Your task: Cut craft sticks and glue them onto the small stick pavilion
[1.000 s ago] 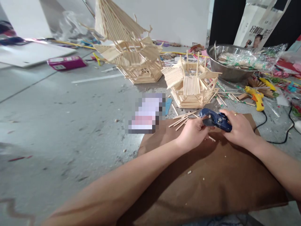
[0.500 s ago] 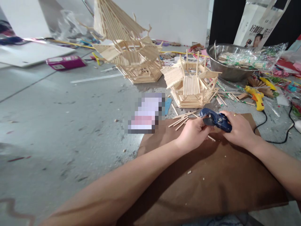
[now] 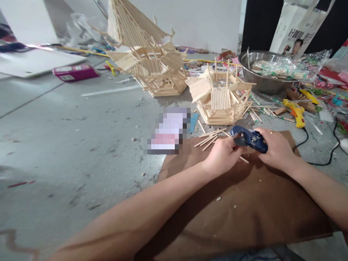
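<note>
A dark blue cutter tool [image 3: 251, 139] is gripped by my right hand [image 3: 277, 146], whose fingers wrap round its handle. My left hand [image 3: 223, 154] is pinched closed right at the tool's jaws; a thin stick seems to lie between its fingers, mostly hidden. Loose wooden sticks [image 3: 210, 139] lie just beyond my left hand, on the top edge of the brown sheet [image 3: 244, 217]. Behind them stands a small hexagonal stick structure [image 3: 220, 99] with upright posts. A taller stick tower [image 3: 152, 67] with a pointed roof is at its left.
A blurred-out phone [image 3: 170, 128] lies left of the sheet. At the right are a yellow glue gun [image 3: 297, 113] with a black cord and a metal bowl [image 3: 268, 85] holding wrapped sticks. A purple packet [image 3: 76, 72] lies at the back left.
</note>
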Demonstrator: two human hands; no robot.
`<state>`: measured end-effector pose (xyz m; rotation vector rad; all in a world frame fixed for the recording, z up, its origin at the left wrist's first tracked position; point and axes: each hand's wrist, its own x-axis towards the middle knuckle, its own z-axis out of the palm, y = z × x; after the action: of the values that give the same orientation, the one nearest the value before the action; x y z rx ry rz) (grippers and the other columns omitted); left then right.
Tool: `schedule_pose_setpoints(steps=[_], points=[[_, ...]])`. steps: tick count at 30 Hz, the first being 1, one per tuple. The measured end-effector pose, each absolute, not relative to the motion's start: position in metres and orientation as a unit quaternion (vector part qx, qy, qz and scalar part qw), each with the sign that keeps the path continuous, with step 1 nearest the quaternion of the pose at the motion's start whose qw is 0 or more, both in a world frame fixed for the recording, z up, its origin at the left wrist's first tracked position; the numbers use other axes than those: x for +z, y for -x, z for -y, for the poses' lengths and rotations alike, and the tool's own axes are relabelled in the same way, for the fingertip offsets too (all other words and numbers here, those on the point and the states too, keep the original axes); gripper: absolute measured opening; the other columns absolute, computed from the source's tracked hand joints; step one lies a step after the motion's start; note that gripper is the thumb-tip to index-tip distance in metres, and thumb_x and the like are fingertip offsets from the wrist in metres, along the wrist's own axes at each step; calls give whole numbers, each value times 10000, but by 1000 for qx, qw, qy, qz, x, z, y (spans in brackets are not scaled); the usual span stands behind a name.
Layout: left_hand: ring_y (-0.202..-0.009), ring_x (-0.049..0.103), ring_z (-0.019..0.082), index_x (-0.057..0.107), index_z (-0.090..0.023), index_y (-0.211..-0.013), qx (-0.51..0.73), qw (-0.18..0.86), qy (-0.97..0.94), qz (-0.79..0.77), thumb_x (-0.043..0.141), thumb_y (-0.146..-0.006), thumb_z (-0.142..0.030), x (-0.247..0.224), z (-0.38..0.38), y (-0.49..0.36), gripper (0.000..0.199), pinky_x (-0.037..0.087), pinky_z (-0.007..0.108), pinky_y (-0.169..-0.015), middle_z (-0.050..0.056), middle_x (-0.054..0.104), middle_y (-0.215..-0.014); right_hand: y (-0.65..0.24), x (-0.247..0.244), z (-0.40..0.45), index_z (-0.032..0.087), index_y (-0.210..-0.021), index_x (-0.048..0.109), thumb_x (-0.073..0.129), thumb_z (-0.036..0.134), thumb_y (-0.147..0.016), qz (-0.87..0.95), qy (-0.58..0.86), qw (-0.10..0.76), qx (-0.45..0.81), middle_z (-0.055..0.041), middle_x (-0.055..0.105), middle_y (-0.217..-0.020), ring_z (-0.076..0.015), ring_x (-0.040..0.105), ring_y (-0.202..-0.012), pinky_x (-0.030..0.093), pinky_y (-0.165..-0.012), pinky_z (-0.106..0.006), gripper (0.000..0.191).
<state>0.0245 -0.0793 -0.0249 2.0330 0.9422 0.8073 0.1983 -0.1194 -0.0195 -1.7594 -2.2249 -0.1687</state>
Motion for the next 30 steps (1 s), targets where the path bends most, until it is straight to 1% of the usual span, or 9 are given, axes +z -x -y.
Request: schedule_pose_setpoints(steps=[6, 12, 16, 20, 30], points=[[-500, 550, 103, 564, -150, -618, 309, 366, -798, -365, 428, -705, -84, -22, 80, -24, 174, 402, 180, -498, -24, 538, -457, -199, -22, 120, 172, -1036, 501, 510, 338, -675, 763, 624, 157, -55, -81, 644, -871, -242, 595, -771, 391, -654, -317, 398], [-424, 511, 85, 490, -160, -517, 299, 367, -807, -352, 431, -700, -64, -20, 77, -22, 215, 377, 172, -464, -43, 496, -399, -199, -21, 122, 189, -958, 525, 506, 357, -668, 750, 647, 127, -58, -55, 649, -756, -229, 604, -695, 370, -584, -293, 336], [-425, 509, 86, 462, -161, -480, 295, 373, -811, -341, 439, -701, -56, -19, 77, -22, 246, 375, 174, -470, -44, 478, -381, -199, -20, 122, 196, -932, 537, 509, 358, -661, 749, 647, 127, -64, -45, 649, -717, -220, 607, -662, 357, -562, -282, 317], [-420, 499, 84, 499, -158, -511, 296, 375, -809, -344, 447, -694, -46, -17, 79, -23, 220, 370, 173, -472, -50, 469, -376, -199, -20, 122, 213, -947, 540, 504, 369, -671, 749, 646, 136, -56, -33, 658, -727, -216, 616, -673, 349, -549, -274, 319], [-368, 479, 70, 555, -152, -577, 272, 431, -778, -368, 419, -700, -57, -12, 81, -25, 207, 369, 157, -436, -62, 482, -359, -197, -24, 122, 197, -895, 540, 489, 318, -649, 730, 671, 105, -71, -42, 655, -697, -223, 602, -630, 313, -518, -279, 279]])
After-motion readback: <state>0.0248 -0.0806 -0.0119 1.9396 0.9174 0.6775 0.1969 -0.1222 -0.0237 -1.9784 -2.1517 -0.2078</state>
